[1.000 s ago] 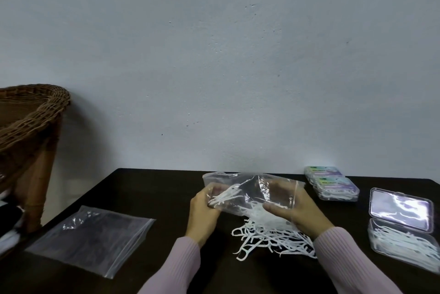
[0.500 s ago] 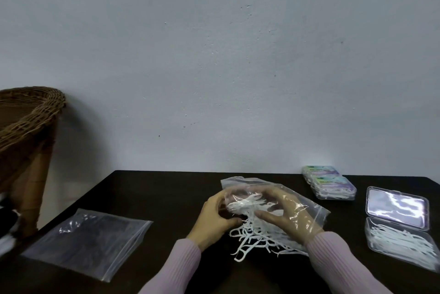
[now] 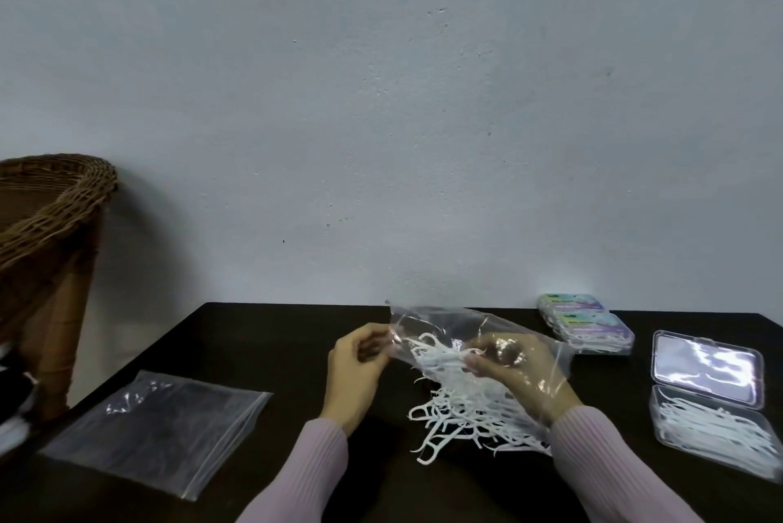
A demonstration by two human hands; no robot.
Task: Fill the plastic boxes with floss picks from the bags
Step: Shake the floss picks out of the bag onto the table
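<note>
Nearest, loose floss picks (image 3: 459, 416) lie heaped on the table (image 3: 262, 336). Above them, the right hand (image 3: 515, 374), inside the clear bag (image 3: 457, 321), pinches a bundle of picks; the left hand (image 3: 356, 370) pinches the bag's mouth. The open box (image 3: 716, 425) lies right, nearer the right hand.

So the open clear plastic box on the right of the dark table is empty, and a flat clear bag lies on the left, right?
Not quite. The head view shows the open clear plastic box on the right of the dark table already holds white floss picks in its lower half; only its raised lid is bare. The flat clear bag does lie on the left.
</note>
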